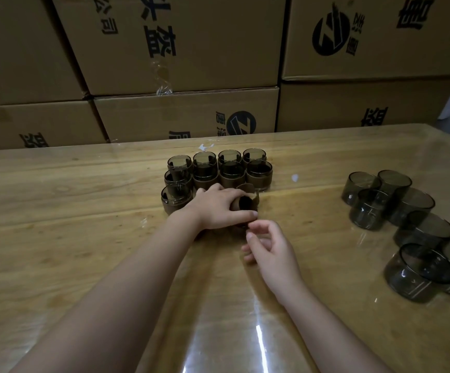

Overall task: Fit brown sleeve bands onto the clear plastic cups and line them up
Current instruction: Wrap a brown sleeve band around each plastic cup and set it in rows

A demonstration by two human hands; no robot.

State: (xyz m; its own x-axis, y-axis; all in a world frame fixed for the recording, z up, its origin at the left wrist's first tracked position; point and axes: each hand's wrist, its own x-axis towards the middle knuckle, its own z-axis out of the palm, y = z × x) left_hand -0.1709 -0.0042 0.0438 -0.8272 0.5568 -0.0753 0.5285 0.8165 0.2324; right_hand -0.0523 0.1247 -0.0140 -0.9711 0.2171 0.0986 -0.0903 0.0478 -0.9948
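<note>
From my remote seat I see both forearms stretched away over the glossy wooden table. The right hand is nearer, palm turned left, fingers loosely curled and holding nothing. Its forefinger tip lies just beside a tilted cup, and I cannot tell if it touches. Just beyond, the left hand reaches across, fingers and thumb wrapped round that cup, which wears a brown sleeve and turns its mouth toward me. Well apart to the right sits a cluster of bare cups. Behind the left hand, sleeved cups stand in tight rows. Cardboard boxes are stacked farthest
</note>
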